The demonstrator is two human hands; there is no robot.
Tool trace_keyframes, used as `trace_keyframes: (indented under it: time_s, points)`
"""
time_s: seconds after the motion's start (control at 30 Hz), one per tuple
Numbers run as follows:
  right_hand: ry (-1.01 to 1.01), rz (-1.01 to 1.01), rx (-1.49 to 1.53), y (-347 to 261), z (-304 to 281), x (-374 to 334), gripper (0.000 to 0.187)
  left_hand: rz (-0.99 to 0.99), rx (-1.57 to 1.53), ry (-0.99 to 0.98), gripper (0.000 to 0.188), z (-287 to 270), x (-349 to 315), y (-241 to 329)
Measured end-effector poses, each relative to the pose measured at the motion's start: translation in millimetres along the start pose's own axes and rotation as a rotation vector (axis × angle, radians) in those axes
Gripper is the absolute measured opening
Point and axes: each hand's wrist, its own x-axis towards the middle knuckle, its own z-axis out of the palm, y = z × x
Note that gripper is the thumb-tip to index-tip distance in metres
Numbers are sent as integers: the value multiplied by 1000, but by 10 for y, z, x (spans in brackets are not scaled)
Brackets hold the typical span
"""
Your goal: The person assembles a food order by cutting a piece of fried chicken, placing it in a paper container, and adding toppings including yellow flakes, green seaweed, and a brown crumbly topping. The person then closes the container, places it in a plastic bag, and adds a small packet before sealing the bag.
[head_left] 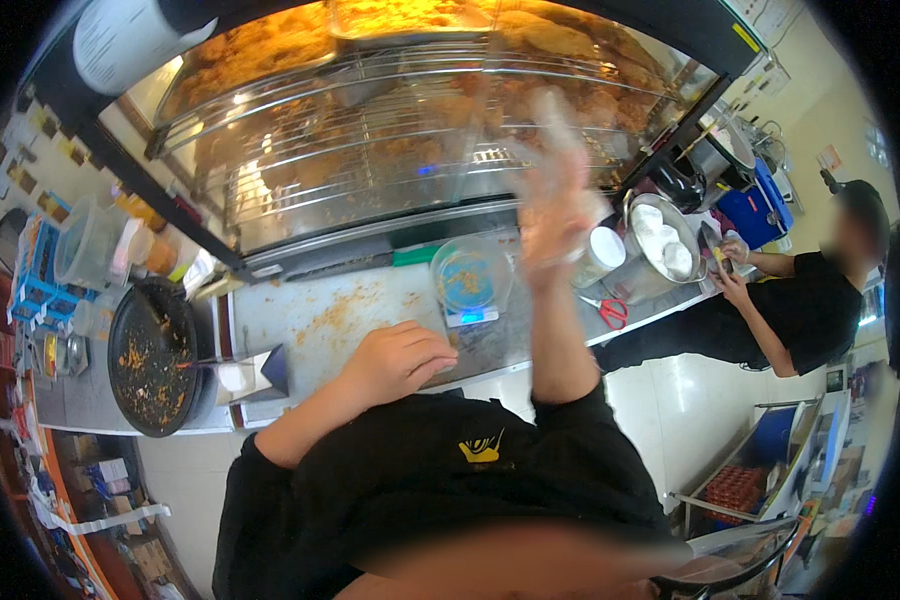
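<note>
My left hand (405, 360) hovers or rests at the near edge of a pale cutting board (270, 310) strewn with golden crumbs. Its fingers are curled together, and nothing shows in them. My right hand (555, 210) is raised before the glass of a lit food warmer (370, 150). What looks like a clear plastic glove covers it; motion smears the fingers, so I cannot tell whether they hold anything. Between the hands, a round clear plastic container (462, 272) with some crumbs sits on a small scale (472, 316) with a blue-lit display.
Left of the board stands a black pan (150, 360) with crumbs, beside a paper box (255, 376). Rightward are red-handled scissors (610, 312), a white-lidded jar (602, 250) and a metal bowl (660, 245) with white contents. A co-worker (790, 290) stands at the far right.
</note>
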Motion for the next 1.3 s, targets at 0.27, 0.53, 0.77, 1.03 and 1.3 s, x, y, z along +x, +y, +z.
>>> trace_keyframes:
  time_s: [0.27, 0.53, 0.77, 1.03, 1.3]
  points:
    - [442, -55, -957, 200, -2256, 1850, 57, -369, 25, 187, 7, 91, -89, -26]
    - [245, -133, -642, 572, -2609, 1904, 41, -704, -21, 423, 7, 236, -425, 94]
    - [-25, -384, -1360, -395, -2264, 2510, 42, -626, 66, 470, 6, 232, -308, 149]
    - [-608, 84, -1544, -276, -1668, 3251, 35, -652, 139, 522, 5, 145, -412, 256]
    - [-295, -557, -2050, -101, -2022, 3421, 41, -708, 109, 596, 8, 40, -770, 239]
